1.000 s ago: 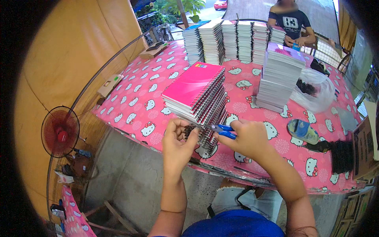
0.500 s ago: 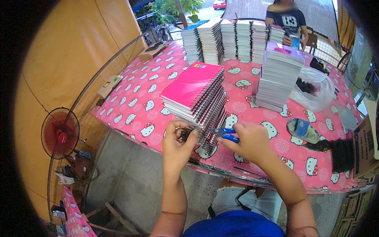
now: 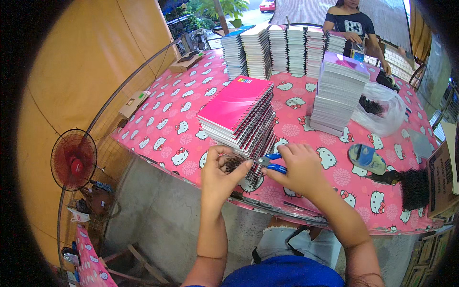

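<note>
Pink table edge (image 3: 158,148) — both hands (image 3: 217,174) work blue pliers (image 3: 272,163).

On the table (image 3: 167,129), near its front edge, lies a stack of spiral notebooks (image 3: 239,115) with the coils toward the person. Just before that stack the left hand (image 3: 217,177) and the right hand (image 3: 299,170) meet — the left fingers (image 3: 239,167) on a wire coil (image 3: 234,163), the right around a pair of pliers (image 3: 270,162). To the right stands a taller stack of pads (image 3: 337,95), and right of it a plastic bag (image 3: 382,112). Behind both, along the far edge, runs a row of notebook stacks (image 3: 277,50). A standing fan (image 3: 72,160) sits on the floor to the left — below table level.
</note>
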